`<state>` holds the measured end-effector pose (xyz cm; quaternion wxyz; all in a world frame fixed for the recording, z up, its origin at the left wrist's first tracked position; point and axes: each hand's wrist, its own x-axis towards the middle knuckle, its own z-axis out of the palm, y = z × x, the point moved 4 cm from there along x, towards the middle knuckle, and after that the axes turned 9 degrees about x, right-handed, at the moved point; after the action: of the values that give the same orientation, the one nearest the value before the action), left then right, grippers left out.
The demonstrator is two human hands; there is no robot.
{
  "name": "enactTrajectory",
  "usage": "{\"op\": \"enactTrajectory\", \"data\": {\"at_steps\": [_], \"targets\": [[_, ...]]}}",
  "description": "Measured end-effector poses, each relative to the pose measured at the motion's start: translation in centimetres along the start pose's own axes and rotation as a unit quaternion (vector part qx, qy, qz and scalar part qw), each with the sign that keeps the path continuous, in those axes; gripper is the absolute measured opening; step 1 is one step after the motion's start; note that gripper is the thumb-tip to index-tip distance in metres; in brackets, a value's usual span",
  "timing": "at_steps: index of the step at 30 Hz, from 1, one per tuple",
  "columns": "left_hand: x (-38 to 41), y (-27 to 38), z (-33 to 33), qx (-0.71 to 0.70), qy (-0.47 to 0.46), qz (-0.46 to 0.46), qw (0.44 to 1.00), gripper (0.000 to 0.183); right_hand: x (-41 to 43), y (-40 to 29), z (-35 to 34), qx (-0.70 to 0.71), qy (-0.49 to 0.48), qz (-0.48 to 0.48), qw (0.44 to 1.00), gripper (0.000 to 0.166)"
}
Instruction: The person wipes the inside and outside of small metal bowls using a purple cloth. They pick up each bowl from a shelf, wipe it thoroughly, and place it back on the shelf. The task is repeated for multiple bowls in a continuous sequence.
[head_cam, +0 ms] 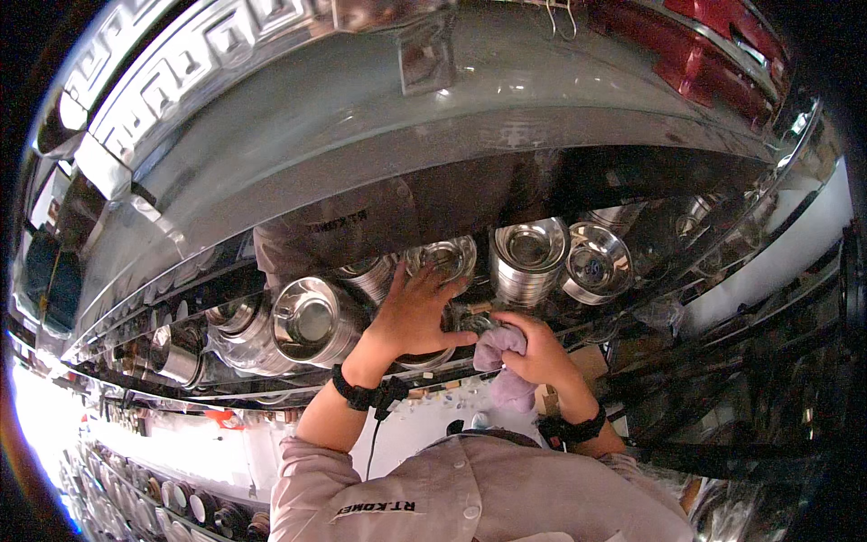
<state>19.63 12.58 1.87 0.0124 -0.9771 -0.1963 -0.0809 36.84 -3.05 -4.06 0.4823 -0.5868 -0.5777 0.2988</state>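
My left hand is spread, fingers apart, over a stack of shiny steel bowls. Its fingertips overlap the rim; whether they touch it I cannot tell. A crumpled light purple cloth is gripped in my right hand, close to the shelf's front edge. Just beyond that hand stands a tall stack of steel dishes, with another steel bowl to its right. Left of my left hand, a wide stack of steel bowls leans slightly. My left hand partly hides the metalware beneath it.
A glass panel spans the space above the bowls and reflects my shirt. Plastic-wrapped metalware sits on the shelf at left. Red glossy containers are at upper right. Racks of dishes stand at lower left.
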Motion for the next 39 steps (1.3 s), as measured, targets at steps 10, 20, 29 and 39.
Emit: {"op": "enactTrajectory", "data": {"at_steps": [10, 20, 29, 39], "targets": [[1.1, -0.2, -1.0, -0.049, 0.045, -0.014, 0.998, 0.086, 0.3, 1.1, -0.4, 0.034, -0.015, 0.036, 0.999, 0.063], [0.1, -1.0, -2.8, -0.048, 0.218, -0.022, 0.975, 0.028, 0.1, 0.5, 0.0, 0.024, -0.018, 0.016, 0.999, 0.062], [-5.3, 2.7, -6.3, -0.058, 0.314, 0.132, 0.938, 0.032, -0.8, -0.3, 0.5, 0.504, 0.101, 0.075, 0.855, 0.077], [-11.3, 4.3, -7.3, -0.223, 0.250, 0.156, 0.929, 0.060, -1.5, -6.5, 3.2, 0.498, 0.024, 0.011, 0.867, 0.067]]}}
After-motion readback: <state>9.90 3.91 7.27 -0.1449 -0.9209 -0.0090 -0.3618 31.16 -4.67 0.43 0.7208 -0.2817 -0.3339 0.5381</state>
